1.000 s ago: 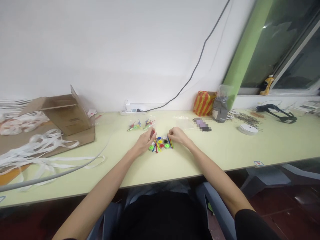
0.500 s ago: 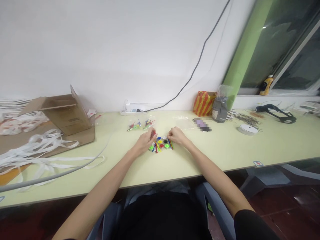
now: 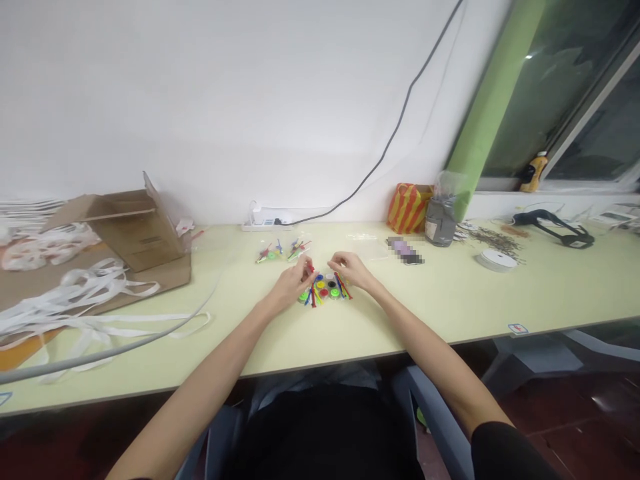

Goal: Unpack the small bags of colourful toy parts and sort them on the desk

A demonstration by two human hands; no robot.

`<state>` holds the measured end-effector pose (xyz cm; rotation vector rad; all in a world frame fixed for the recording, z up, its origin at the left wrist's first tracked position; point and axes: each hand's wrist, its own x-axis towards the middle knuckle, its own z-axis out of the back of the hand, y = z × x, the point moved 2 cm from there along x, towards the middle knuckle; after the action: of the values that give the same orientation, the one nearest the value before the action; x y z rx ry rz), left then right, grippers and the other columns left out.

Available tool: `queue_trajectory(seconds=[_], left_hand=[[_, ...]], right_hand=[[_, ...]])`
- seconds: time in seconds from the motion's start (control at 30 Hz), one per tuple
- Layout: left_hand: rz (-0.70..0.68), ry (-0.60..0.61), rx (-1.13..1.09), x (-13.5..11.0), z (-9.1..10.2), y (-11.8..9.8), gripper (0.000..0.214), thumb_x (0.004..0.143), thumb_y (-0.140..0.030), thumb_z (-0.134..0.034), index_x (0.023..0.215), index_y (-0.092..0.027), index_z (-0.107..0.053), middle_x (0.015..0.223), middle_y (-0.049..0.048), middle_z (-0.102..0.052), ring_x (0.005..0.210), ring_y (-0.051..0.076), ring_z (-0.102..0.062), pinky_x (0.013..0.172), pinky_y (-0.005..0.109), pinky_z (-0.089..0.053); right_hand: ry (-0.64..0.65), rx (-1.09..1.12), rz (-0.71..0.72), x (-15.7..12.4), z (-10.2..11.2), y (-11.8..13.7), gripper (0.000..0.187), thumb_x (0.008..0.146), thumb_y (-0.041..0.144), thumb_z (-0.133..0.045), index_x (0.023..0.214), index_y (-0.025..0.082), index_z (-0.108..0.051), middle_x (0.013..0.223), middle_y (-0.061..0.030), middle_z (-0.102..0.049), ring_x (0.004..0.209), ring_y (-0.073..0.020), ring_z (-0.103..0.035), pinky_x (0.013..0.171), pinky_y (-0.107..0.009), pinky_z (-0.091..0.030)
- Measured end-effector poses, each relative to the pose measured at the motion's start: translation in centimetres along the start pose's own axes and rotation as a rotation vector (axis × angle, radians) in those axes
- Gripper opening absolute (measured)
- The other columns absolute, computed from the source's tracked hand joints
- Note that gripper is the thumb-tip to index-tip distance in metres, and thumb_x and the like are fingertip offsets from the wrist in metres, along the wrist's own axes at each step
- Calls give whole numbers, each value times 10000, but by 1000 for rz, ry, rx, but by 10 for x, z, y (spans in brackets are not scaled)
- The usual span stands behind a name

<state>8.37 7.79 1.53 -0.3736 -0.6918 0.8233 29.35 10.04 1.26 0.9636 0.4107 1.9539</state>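
My left hand (image 3: 294,281) is closed at the left side of a small group of colourful plastic parts, with a small red plastic piece (image 3: 311,268) at its fingertips. My right hand (image 3: 351,270) hovers at the group's right side, fingers curled; what they hold, if anything, is hidden. Between the hands lie several round discs, among them a yellow disc (image 3: 321,285), a black disc (image 3: 331,285) and a green disc (image 3: 335,293). Thin coloured sticks (image 3: 343,287) lie by the right hand, and more sticks (image 3: 314,297) by the left.
Behind the hands lie clear bags with coloured parts (image 3: 283,251) and a power strip (image 3: 265,225). A cardboard box (image 3: 133,230) and white ribbon (image 3: 110,283) occupy the left. To the right are a pixelated phone-like item (image 3: 405,251), a striped bag (image 3: 409,208) and a white roll (image 3: 496,260).
My right hand has shifted slightly left and up, off the sticks on the right, which now show more fully with a red one visible. My left hand stays nearly in place.
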Motion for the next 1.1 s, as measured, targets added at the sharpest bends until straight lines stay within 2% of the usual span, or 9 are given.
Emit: queue_trajectory(seconds=[0.13, 0.33, 0.4, 0.47, 0.57, 0.63, 0.73, 0.87, 1.1], left_hand=[[-11, 49, -36, -2, -2, -2, 226, 970, -436, -473, 1058, -241, -400, 768, -39, -603, 648, 147, -564, 662, 264, -408], [-38, 82, 31, -2, -1, -8, 240, 956, -428, -502, 1079, -236, -428, 817, -14, -624, 733, 176, -601, 716, 281, -434], [-53, 52, 74, 0, 1, -8, 276, 966, -437, -482, 1141, -229, -432, 835, -6, -633, 764, 182, -603, 744, 288, -438], [-35, 6, 129, 1, 4, -5, 302, 991, -435, -421, 1202, -219, -432, 855, 5, -643, 790, 186, -607, 757, 289, -436], [78, -42, 269, 4, 9, 5, 295, 1019, -392, -326, 1175, -210, -497, 844, 24, -656, 768, 192, -614, 736, 292, -421], [198, -50, 401, 4, 12, 14, 283, 1008, -347, -332, 1096, -204, -560, 824, 43, -667, 758, 208, -623, 718, 299, -412], [350, -41, 556, 5, 16, 25, 276, 974, -311, -372, 1042, -192, -612, 845, 80, -690, 799, 240, -644, 716, 311, -415], [435, -39, 632, 6, 17, 33, 307, 955, -317, -373, 1035, -189, -640, 914, 104, -709, 870, 263, -659, 735, 319, -429], [465, -1, 640, 6, 16, 43, 289, 924, -341, -391, 965, -213, -647, 935, 98, -717, 884, 278, -660, 725, 329, -437]], right_hand=[[132, 285, 67, -4, -9, 19, 332, 911, 458, -588, 919, 145, -700, 758, -13, -651, 647, -129, -472, 618, -246, -371], [156, 370, 26, -3, -13, 28, 375, 864, 500, -640, 872, 131, -708, 764, -27, -675, 607, -112, -465, 572, -237, -351], [147, 367, 8, 0, -1, 25, 379, 841, 503, -664, 868, 127, -708, 721, -19, -647, 597, -110, -451, 561, -236, -341], [176, 361, -12, 0, 21, 18, 370, 818, 492, -687, 872, 126, -707, 699, -14, -625, 611, -115, -462, 568, -237, -342], [457, 341, -83, -10, 60, 0, 345, 796, 460, -702, 904, 133, -718, 776, -36, -658, 683, -131, -521, 610, -240, -378], [619, 262, -172, -19, 83, -16, 335, 790, 436, -696, 946, 142, -737, 773, -35, -656, 677, -128, -517, 594, -236, -365], [719, 134, -334, -29, 100, -36, 313, 730, 409, -719, 909, 155, -753, 724, -23, -644, 641, -122, -499, 555, -233, -335], [787, 66, -430, -28, 88, -42, 353, 649, 442, -775, 874, 171, -758, 698, -6, -635, 605, -108, -460, 518, -234, -285], [772, 90, -368, -20, 64, -41, 472, 599, 581, -822, 723, 154, -668, 596, 25, -525, 568, -92, -407, 502, -234, -258]])
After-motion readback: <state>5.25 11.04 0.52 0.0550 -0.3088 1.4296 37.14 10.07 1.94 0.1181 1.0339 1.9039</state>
